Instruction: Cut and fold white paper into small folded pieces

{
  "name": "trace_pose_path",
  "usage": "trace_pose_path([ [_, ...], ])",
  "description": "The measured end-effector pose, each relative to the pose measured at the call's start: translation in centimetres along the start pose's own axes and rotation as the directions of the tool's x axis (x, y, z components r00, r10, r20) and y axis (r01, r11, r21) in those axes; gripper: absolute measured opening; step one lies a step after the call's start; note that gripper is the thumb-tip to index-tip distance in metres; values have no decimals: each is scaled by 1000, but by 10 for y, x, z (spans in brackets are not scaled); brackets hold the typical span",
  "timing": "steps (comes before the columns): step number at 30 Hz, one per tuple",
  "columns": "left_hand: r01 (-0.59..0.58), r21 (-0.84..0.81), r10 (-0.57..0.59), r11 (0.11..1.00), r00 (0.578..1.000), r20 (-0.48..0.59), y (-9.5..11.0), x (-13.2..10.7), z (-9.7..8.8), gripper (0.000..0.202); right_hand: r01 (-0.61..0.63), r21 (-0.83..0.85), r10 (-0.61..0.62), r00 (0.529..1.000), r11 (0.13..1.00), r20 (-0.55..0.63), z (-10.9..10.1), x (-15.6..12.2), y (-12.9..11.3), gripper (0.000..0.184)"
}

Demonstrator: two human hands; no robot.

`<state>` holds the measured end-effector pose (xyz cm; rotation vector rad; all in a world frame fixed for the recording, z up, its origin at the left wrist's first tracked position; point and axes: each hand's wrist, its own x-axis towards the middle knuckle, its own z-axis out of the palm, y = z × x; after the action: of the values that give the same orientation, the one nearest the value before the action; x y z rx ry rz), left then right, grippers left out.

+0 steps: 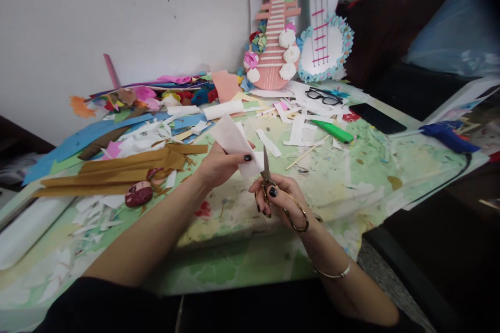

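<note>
White paper (234,140), one folded piece: was pinched in the left grip (219,165), above the bench (336,169). Scissors (266,169), one pair: were held in the right grip (287,193), blades at the paper's right edge; whether they touched could not be told. Beyond and right of the right grip lay one green tool (334,131), one black phone (377,118) and one pair of glasses (323,96). Left of the left grip sat one dark-red owl figure (138,194).

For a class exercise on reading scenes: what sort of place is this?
Probably a craft workspace: white paper scraps litter the table, a pink instrument-shaped decoration stands at the back, and the right hand holds scissors.
</note>
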<state>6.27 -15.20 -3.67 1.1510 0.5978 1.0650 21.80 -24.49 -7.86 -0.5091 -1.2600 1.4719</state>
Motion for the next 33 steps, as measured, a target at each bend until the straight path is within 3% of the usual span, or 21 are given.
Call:
trace_pose_path([
  [12,-15,-41,15,999,1000,-5,5,-2,3,31,-28,107,45,987,994,-156,3,2,7,60],
  [20,-25,-29,25,999,999,21,1,-2,2,29,37,52,-32,993,998,-112,4,1,5,51],
  [28,-23,37,19,999,992,121,-4,-3,3,24,14,56,-7,993,998,-118,4,5,3,55],
  [33,13,50,-17,999,997,80,-2,-4,7,28,-11,62,20,988,998,-156,4,7,5,59],
])
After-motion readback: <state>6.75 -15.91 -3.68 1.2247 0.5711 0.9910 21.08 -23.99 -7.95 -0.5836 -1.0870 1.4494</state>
